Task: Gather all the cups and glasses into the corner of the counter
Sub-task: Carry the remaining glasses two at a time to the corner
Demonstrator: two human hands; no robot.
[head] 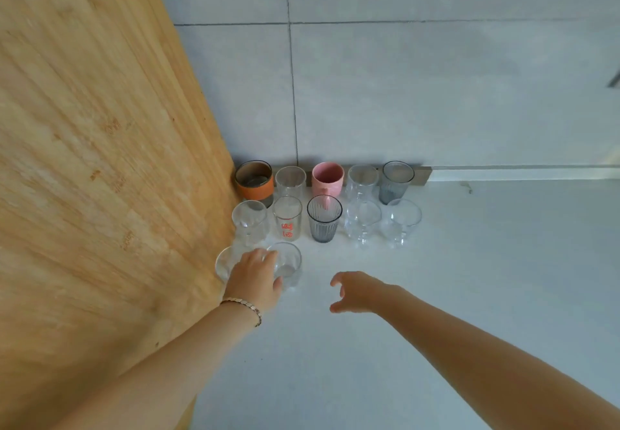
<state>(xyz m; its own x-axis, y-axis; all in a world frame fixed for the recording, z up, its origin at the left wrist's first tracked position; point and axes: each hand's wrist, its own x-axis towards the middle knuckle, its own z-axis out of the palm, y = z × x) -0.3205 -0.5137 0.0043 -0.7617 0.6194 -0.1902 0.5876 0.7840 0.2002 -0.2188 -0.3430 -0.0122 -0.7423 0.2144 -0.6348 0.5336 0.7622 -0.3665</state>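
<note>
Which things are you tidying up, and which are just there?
Tidying: orange-banded cup, pink mug, two grey glasses, the clear glasses, one under the left hand.
Just there: wooden panel, tiled wall, bracelet.

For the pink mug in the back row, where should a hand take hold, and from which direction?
Take the pink mug by its rim and upper wall, from straight above. Clear glasses stand close on both sides and the ribbed grey glass stands in front, so a side grip looks blocked.
</note>
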